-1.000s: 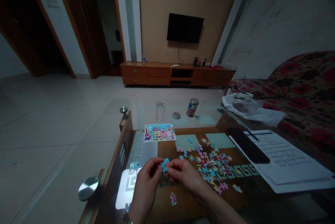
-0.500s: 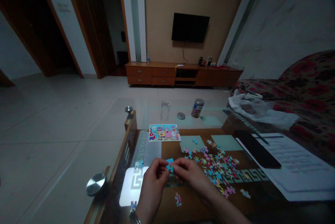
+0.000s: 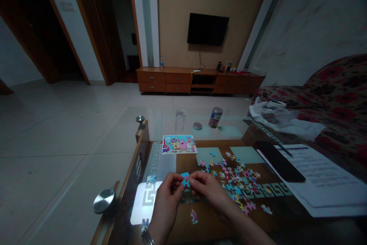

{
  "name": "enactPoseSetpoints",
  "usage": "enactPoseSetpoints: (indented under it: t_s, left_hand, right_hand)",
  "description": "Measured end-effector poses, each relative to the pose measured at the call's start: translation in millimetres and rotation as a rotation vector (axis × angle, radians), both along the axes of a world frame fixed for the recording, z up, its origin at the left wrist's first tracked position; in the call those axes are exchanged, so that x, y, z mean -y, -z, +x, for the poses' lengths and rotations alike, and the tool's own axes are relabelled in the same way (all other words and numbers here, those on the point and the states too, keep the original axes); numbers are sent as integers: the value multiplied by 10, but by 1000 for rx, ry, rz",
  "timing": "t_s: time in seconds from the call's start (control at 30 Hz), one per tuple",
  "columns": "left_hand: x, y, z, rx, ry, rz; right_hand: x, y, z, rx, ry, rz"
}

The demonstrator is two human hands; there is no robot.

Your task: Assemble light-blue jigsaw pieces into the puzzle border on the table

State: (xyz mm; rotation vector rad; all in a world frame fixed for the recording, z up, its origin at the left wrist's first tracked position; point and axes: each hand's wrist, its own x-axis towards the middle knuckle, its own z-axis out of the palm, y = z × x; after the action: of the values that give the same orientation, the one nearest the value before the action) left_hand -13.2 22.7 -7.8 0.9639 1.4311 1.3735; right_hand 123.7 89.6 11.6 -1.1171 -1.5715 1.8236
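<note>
Pinched at lower centre of the frame: blue puzzle pieces [image 3: 185, 180], apparently two, partly hidden by the hands. Gripped from the left by the left hand [image 3: 165, 199] and from the right by the right hand [image 3: 209, 191], both closed around the pieces, with the hands almost touching and the pieces just between them, held above the glass-topped table [image 3: 140, 153].

Spread just right of the right hand, toward the right of centre: a scattered heap of loose pieces [image 3: 235, 180], pink, blue and yellow. Lying apart from it: a lone piece [image 3: 194, 216] just below the hands, a small cluster [image 3: 266, 209] at lower right, and a blue piece [image 3: 151, 179] just left of the left hand, near the table's left edge.

Ahead of the hands, above centre: a picture card [image 3: 179, 144], with a glass [image 3: 180, 120], a lid [image 3: 197, 125] and a can [image 3: 215, 117] farther up the tabletop, well beyond the hands.

Along the right side, well apart from the hands: a black slab [image 3: 279, 164] lying on papers [image 3: 323, 178], with a plastic bag [image 3: 282, 119] higher up. Open room on the tabletop below and left of the heap; wooden edge close to the left hand, with floor tiles beyond it.
</note>
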Motion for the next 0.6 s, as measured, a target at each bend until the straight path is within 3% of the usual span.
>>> enactPoseSetpoints:
  t_s: [0.27, 0.47, 0.6]
  left_hand:
    - [28, 45, 26, 19, 13, -4]
    - [154, 373, 333, 72, 42, -131]
    - [192, 521, 454, 6, 52, -187]
  right_hand:
    - [-41, -1, 29, 68, -26, 36]
    - [-131, 45, 280, 267, -367, 40]
    - [-124, 21, 350, 300, -397, 41]
